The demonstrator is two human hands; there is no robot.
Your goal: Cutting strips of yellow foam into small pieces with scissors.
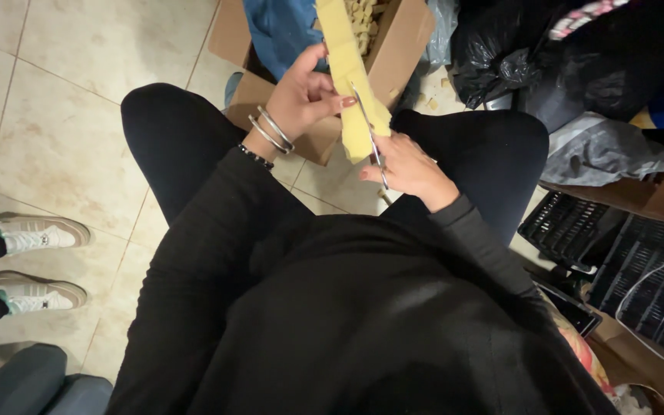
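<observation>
While we look down from above at a seated person in black clothes, we see both hands raised over the knees, just above the middle of the frame. Our left hand (301, 100), with metal bangles (273, 131) and a dark bead bracelet at the wrist, is closed on a long yellow foam strip (351, 77): the thumb lies across its near face and the fingers curl behind its left edge. That strip runs from the top edge of the frame down and a little to the right, ending just above the right hand. Our right hand (409, 165) sits right of centre, its fingers wrapped around the handles of a pair of scissors (370, 134). We see the metal blades slant up and to the left across the lower part of the strip, touching it; how far apart the blades stand we cannot tell.

Behind the hands, at the top centre, an open cardboard box (405, 46) stands on the tiled floor (63, 131) with small yellow pieces and a blue bag inside. Black plastic bags (516, 54) fill the upper right, and dark plastic crates (601, 246) lie at the right edge. At the far left we see another person's white sneakers (36, 261).
</observation>
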